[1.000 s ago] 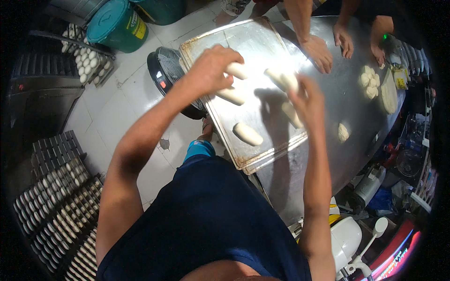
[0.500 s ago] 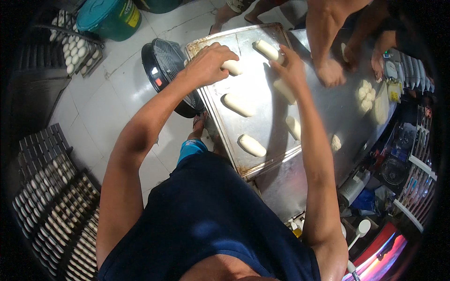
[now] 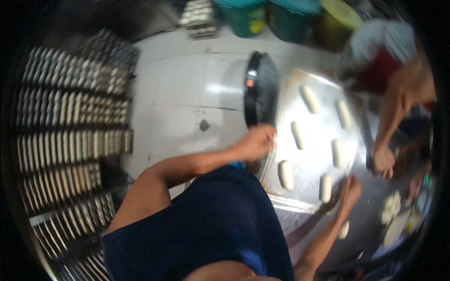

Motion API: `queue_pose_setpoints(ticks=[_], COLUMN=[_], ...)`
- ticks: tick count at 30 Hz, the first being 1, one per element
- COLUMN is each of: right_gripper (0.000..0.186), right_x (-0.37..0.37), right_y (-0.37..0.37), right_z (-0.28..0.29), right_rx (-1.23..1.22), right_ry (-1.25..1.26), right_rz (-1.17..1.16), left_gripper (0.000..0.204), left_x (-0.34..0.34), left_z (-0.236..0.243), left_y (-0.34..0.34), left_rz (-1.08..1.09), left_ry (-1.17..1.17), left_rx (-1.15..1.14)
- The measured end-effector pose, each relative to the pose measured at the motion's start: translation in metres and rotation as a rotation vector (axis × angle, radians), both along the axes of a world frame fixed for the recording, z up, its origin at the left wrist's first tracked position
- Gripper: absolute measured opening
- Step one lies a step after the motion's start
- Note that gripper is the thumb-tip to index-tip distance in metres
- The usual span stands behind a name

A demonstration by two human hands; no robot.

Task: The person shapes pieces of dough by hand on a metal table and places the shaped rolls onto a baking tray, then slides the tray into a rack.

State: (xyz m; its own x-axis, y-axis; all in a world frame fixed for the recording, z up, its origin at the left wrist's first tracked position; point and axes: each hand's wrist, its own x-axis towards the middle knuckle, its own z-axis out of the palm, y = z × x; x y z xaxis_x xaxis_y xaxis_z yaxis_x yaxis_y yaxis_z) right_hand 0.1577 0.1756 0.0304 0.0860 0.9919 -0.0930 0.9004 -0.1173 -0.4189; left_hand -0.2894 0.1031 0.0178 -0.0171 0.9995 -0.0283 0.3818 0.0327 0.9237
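A metal baking tray point(image 3: 315, 136) carries several pale dough logs point(image 3: 338, 153), laid out in two rows and apart from one another. My left hand point(image 3: 259, 140) is closed at the tray's left rim, fingers curled against the edge. On the opposite side my right hand point(image 3: 349, 189) grips the tray's right rim, close to the nearest dough log point(image 3: 325, 188). Both hands are slightly blurred, and their fingertips are partly hidden.
A black round fan point(image 3: 258, 89) stands on the tiled floor beside the tray. Racks of dough pieces point(image 3: 70, 150) fill the left side. Lidded buckets point(image 3: 241, 16) line the back. A co-worker's hand point(image 3: 383, 161) presses on the metal table at right, near a dough cluster point(image 3: 390, 208).
My view has swung left, bringing the racks into sight. My left hand let go of a dough log and moved to the tray's left rim; my right hand left another log for the right rim.
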Motion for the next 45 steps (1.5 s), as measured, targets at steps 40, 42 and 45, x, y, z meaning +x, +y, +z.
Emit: queue_pose_setpoints(ticks=[40, 42, 45], right_gripper=[0.059, 0.044, 0.043], right_x=[-0.118, -0.169, -0.223], right_y=[-0.054, -0.064, -0.068], right_z=[-0.034, 0.004, 0.011], right_rx=[0.1, 0.162, -0.144], right_ry=[0.07, 0.077, 0.015], right_rz=[0.173, 0.354, 0.124], left_gripper=[0.054, 0.053, 0.053], left_x=[-0.025, -0.062, -0.109], left_z=[-0.051, -0.065, -0.049], left_y=[-0.13, -0.158, -0.188], left_rz=[0.536, 0.534, 0.452], left_ry=[-0.152, -0.254, -0.479], left_rx=[-0.271, -0.331, -0.469])
